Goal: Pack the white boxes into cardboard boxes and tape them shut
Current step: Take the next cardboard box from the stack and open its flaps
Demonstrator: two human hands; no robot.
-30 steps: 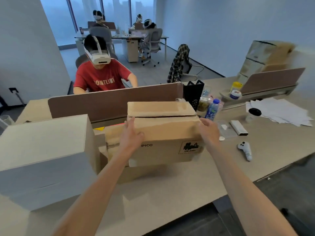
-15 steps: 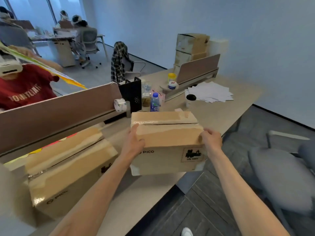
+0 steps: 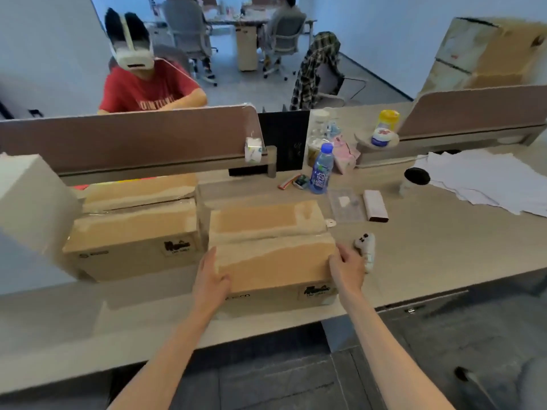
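Note:
A closed cardboard box [image 3: 272, 250] sits on the desk near its front edge, flaps folded down with a seam across the top. My left hand [image 3: 210, 281] grips its left front corner and my right hand [image 3: 347, 266] grips its right front corner. A second closed cardboard box [image 3: 133, 229] stands to its left, close beside it. A large white box [image 3: 26, 199] stands at the far left. A roll of tape [image 3: 253, 149] hangs at the end of the brown divider.
A white controller [image 3: 366, 247] lies just right of my right hand. Behind are a blue bottle [image 3: 321, 170], a small dark-ended box [image 3: 375, 206], a black-lidded cup [image 3: 416, 179] and loose paper [image 3: 488, 179]. A person in a red shirt [image 3: 148, 90] sits beyond the divider [image 3: 127, 137]. Stacked cartons [image 3: 488, 51] stand at the far right.
The box in my hands has come down from the right onto the desk next to the other cardboard box. My view has swung back left toward the divider.

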